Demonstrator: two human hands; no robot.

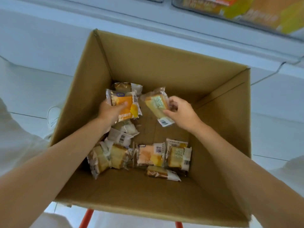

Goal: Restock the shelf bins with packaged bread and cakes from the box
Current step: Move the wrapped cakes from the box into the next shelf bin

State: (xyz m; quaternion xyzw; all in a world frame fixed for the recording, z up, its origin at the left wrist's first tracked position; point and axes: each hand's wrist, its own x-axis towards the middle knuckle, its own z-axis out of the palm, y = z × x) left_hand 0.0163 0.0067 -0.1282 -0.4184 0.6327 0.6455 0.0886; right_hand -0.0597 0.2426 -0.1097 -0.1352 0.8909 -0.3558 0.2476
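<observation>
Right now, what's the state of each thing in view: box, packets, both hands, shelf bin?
brown cardboard box: open at the top, a few packets on its floor.
left hand: grips an orange-printed cake packet, held above the floor.
right hand: pinches a clear-wrapped yellow cake slice, held above the floor.
loose wrapped cakes: lying on the box floor.
clear plastic shelf bin: holds orange and yellow packets; blurred.

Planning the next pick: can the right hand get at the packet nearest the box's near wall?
Likely yes: nothing covers the near packet and the box is open-topped, though the right hand pinches a cake packet.
</observation>
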